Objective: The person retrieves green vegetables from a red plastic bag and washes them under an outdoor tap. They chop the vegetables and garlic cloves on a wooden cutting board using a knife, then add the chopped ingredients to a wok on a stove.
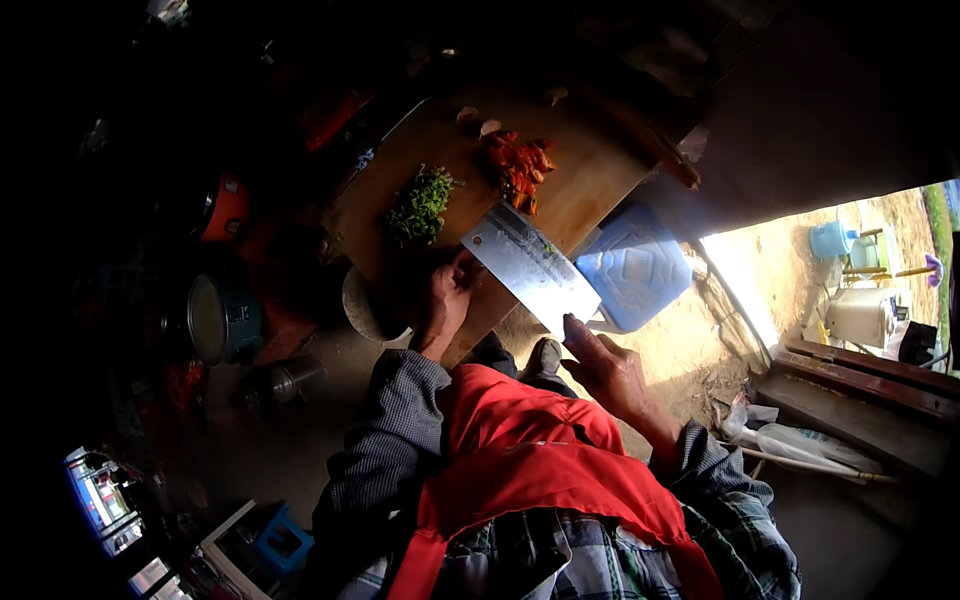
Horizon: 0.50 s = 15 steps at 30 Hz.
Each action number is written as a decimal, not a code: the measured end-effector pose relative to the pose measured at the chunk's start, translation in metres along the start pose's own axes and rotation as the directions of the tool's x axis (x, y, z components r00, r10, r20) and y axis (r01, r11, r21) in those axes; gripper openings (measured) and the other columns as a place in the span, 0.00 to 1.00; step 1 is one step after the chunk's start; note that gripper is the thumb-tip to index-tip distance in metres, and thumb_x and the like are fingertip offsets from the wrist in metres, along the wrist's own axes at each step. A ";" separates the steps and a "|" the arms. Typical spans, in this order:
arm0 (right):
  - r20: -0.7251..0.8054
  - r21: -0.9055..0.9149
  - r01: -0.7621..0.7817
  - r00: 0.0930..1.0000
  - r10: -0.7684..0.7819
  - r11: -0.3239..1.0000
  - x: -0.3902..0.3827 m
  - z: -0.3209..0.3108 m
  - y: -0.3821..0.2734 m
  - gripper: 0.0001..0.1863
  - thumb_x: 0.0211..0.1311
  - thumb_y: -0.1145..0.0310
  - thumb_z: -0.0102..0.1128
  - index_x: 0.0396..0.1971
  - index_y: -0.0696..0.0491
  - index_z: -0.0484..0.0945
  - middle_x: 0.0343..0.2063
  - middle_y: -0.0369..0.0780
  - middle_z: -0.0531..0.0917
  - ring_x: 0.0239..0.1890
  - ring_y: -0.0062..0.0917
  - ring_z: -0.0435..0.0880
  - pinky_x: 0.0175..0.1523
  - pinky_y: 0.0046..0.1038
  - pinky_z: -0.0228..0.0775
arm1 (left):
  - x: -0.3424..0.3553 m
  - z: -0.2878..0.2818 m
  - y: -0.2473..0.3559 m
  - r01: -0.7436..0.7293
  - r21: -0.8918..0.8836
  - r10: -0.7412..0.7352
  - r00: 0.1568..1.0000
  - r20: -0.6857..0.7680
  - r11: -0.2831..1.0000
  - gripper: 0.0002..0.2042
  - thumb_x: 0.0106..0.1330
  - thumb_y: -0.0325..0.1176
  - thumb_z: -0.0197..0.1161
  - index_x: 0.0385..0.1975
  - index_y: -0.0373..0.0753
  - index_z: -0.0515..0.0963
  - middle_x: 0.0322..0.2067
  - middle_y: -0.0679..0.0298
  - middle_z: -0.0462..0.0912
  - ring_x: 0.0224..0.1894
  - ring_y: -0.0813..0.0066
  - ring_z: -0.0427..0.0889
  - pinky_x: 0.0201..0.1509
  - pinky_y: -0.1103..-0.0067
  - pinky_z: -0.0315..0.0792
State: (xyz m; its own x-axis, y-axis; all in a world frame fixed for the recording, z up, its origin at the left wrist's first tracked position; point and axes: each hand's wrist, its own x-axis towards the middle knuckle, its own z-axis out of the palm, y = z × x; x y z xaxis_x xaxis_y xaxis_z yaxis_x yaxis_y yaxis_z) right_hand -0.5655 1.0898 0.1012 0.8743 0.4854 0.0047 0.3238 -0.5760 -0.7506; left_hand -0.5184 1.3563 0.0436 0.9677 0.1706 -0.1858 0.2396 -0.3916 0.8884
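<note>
Cutting board [590,150], with the cleaver [540,270] held across its right edge.
The right hand [612,375] grasped the cleaver's handle, outside that edge. The left hand [448,300] was at the near end of the board, just beside the blade, fingers bent; whether it gripped anything could not be determined. Chopped red pieces [520,165] lay beyond the blade, toward the far edge; chopped green pieces [422,207] lay nearer the left edge. Pale shell-like pieces [489,128] lay near the far edge.
</note>
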 end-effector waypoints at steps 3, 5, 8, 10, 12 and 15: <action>0.004 -0.046 0.111 0.994 -0.111 0.993 0.017 -0.013 -0.015 0.32 0.51 0.66 0.61 0.59 0.45 0.63 0.23 0.41 0.74 0.23 0.33 0.76 0.24 0.33 0.68 | -0.017 -0.022 -0.036 -0.193 -0.370 0.009 0.896 -0.445 0.909 0.13 0.60 0.26 0.59 0.45 0.35 0.73 0.34 0.70 0.76 0.33 0.86 0.72 0.38 0.87 0.67; 0.003 -0.103 0.190 0.982 -0.191 0.976 0.021 -0.016 -0.017 0.32 0.50 0.65 0.62 0.58 0.45 0.63 0.21 0.40 0.73 0.21 0.31 0.75 0.23 0.32 0.66 | -0.035 -0.040 -0.038 -0.110 -0.487 -0.133 0.889 -0.439 0.866 0.13 0.61 0.25 0.58 0.45 0.37 0.73 0.36 0.71 0.75 0.35 0.87 0.71 0.41 0.89 0.65; 0.146 -0.268 0.268 0.961 -0.236 0.926 0.019 0.017 0.028 0.31 0.54 0.61 0.57 0.60 0.43 0.60 0.22 0.41 0.73 0.21 0.33 0.75 0.22 0.33 0.66 | -0.057 -0.049 -0.020 0.058 -0.377 -0.248 0.842 -0.478 0.924 0.10 0.59 0.22 0.58 0.41 0.35 0.74 0.34 0.71 0.75 0.33 0.88 0.71 0.38 0.90 0.66; 0.228 -0.298 0.261 0.954 -0.197 0.918 0.018 0.025 0.038 0.31 0.53 0.65 0.58 0.59 0.45 0.61 0.19 0.39 0.73 0.19 0.31 0.74 0.22 0.32 0.66 | -0.069 -0.048 -0.020 0.030 -0.376 -0.230 0.834 -0.501 0.926 0.09 0.60 0.23 0.58 0.40 0.35 0.75 0.32 0.72 0.75 0.30 0.88 0.69 0.36 0.90 0.66; 0.246 -0.265 0.244 0.953 -0.180 0.933 0.029 0.017 0.034 0.30 0.52 0.67 0.58 0.58 0.45 0.62 0.19 0.39 0.72 0.18 0.32 0.73 0.22 0.33 0.66 | -0.064 -0.054 -0.017 0.044 -0.366 -0.231 0.843 -0.485 0.929 0.09 0.60 0.21 0.56 0.40 0.34 0.74 0.32 0.72 0.74 0.30 0.88 0.69 0.37 0.90 0.65; 0.287 -0.105 0.193 0.945 -0.156 0.975 0.038 -0.001 0.027 0.28 0.58 0.64 0.54 0.60 0.46 0.60 0.31 0.44 0.79 0.29 0.35 0.80 0.32 0.31 0.72 | -0.053 -0.060 -0.009 -0.014 -0.373 -0.166 0.879 -0.447 0.928 0.09 0.61 0.21 0.54 0.41 0.34 0.73 0.32 0.71 0.74 0.32 0.88 0.69 0.40 0.90 0.64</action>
State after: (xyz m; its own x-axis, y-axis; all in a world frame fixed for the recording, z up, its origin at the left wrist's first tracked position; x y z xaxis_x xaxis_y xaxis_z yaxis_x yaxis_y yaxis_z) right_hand -0.5235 1.0921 0.0815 0.6718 0.7376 -0.0680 0.5231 -0.5374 -0.6615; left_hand -0.5764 1.4047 0.0706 0.7757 0.6189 -0.1235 0.1791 -0.0282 0.9834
